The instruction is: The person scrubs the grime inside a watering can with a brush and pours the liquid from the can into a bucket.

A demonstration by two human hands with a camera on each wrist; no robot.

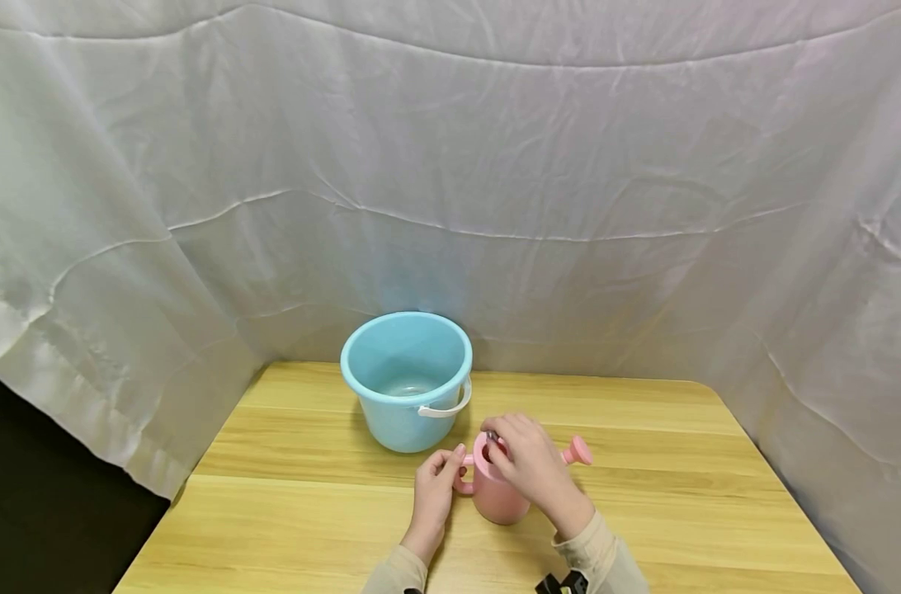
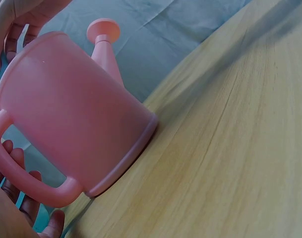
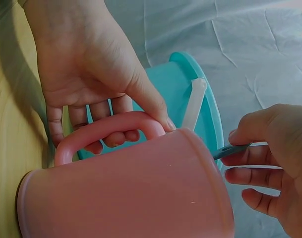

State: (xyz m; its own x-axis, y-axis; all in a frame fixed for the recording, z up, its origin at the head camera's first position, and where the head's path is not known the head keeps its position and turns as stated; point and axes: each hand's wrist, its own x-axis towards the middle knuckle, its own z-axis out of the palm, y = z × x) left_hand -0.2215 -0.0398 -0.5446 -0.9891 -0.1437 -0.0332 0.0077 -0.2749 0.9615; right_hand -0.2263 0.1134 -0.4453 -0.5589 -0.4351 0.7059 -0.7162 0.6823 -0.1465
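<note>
A pink watering can [image 1: 498, 495] stands upright on the table, its spout pointing right in the head view. My left hand [image 1: 433, 493] holds the can's handle [image 3: 111, 124], the thumb at the handle's upper end and the fingers passing through the loop. Over the can's mouth, my right hand [image 1: 534, 464] pinches a slim dark grey-blue piece [image 3: 231, 150] between thumb and forefinger. The lower part of that piece is hidden inside the can, so its kind cannot be told. The right hand's other fingers are loosely bent in the right wrist view.
Behind and left of the can stands a light blue bucket [image 1: 406, 412], its white handle [image 1: 450, 406] hanging on the near right side. Beneath lies a wooden table [image 1: 688, 511]. Pale grey curtains [image 1: 495, 165] hang at the back and both sides.
</note>
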